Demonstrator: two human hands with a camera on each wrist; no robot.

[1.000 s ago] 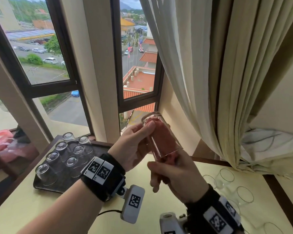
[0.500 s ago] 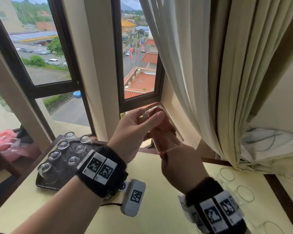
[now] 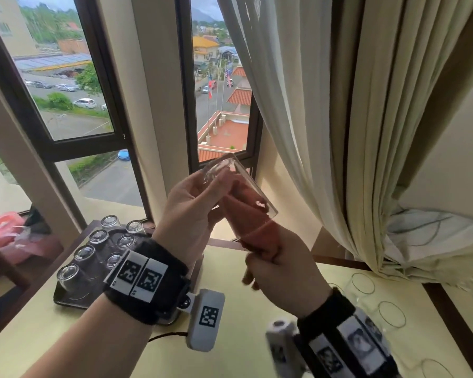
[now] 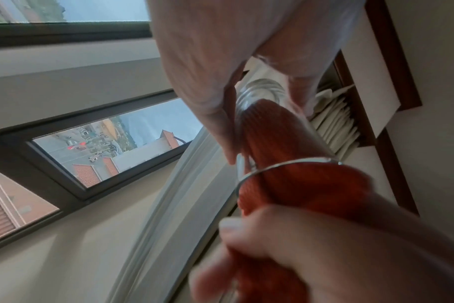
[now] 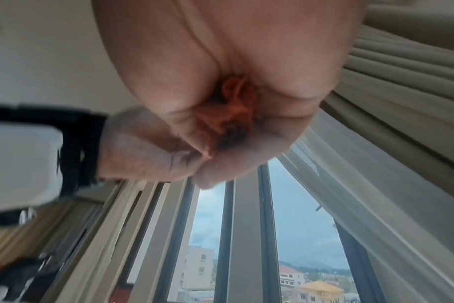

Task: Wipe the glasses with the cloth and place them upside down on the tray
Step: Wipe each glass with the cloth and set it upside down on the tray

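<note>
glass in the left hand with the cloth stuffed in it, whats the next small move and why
Probably twist the red cloth once more, then pull it out: the right hand grips its tail, while the left hand holds the glass tilted, base up.

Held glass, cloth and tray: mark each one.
held glass (image 3: 216,170), head view, on its thick base.
cloth (image 4: 285,133), left wrist view, on the part inside the glass.
tray (image 3: 63,300), head view, on its near rim.
</note>
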